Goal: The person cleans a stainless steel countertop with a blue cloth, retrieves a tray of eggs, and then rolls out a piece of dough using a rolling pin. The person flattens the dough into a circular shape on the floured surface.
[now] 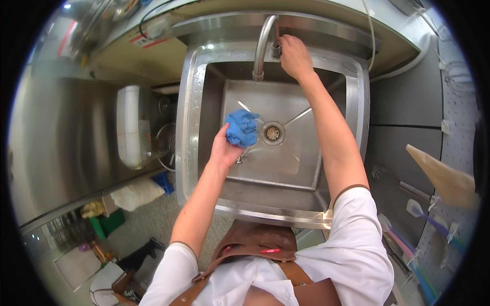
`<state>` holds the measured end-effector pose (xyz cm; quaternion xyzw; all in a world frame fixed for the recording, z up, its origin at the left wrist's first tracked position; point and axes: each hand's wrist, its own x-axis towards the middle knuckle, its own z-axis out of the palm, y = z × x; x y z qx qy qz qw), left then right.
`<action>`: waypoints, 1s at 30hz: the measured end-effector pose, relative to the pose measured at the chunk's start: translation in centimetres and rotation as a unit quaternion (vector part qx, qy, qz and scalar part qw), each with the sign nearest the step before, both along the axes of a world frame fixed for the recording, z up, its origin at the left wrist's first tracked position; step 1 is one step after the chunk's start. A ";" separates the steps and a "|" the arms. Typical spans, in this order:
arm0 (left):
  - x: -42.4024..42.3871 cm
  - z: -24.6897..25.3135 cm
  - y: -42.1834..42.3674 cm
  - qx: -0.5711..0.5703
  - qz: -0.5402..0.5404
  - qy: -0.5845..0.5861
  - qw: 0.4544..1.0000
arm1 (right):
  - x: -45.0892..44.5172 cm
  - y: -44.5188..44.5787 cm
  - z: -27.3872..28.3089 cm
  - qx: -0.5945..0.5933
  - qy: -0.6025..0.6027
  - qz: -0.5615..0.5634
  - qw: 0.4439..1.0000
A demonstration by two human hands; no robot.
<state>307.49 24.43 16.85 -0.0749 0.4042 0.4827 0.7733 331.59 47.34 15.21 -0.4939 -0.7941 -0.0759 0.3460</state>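
A crumpled blue cloth (pixel 242 128) rests in my left hand (pixel 226 150), held above the left part of a stainless steel sink (pixel 275 160). My right hand (pixel 295 55) is at the base of the curved metal faucet (pixel 261 49), on its right side; its fingertips are partly hidden, and whether they grip a handle cannot be told. No water stream is visible from the spout. The drain strainer (pixel 273 133) lies in the basin floor, to the right of the cloth.
Left of the sink stand a white container (pixel 130 127) and a steel counter (pixel 65 145). Whisks (pixel 413 190) and spatulas (pixel 428 218) hang from a pegboard at the right. Another person (pixel 111 285) is at the lower left.
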 end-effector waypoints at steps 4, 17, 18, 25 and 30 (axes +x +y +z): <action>0.0 -1.1 2.4 -0.026 0.028 0.005 0.999 | 1.8 -4.3 -1.5 -0.078 0.036 -0.052 0.995; 3.7 -7.0 9.7 -0.027 -0.043 -0.004 0.999 | -11.4 -16.2 -4.5 -0.422 0.487 0.066 0.762; 3.7 -6.7 9.9 0.009 -0.058 -0.012 0.998 | -11.2 -17.0 -4.4 -0.409 0.481 0.065 0.772; 9.0 -3.1 8.3 0.049 -0.031 0.092 0.994 | -8.2 -14.1 -5.1 -0.456 0.533 -0.060 0.710; 6.9 -4.1 8.8 0.014 -0.067 0.114 0.991 | -9.6 -16.4 -3.3 -0.472 0.487 -0.054 0.733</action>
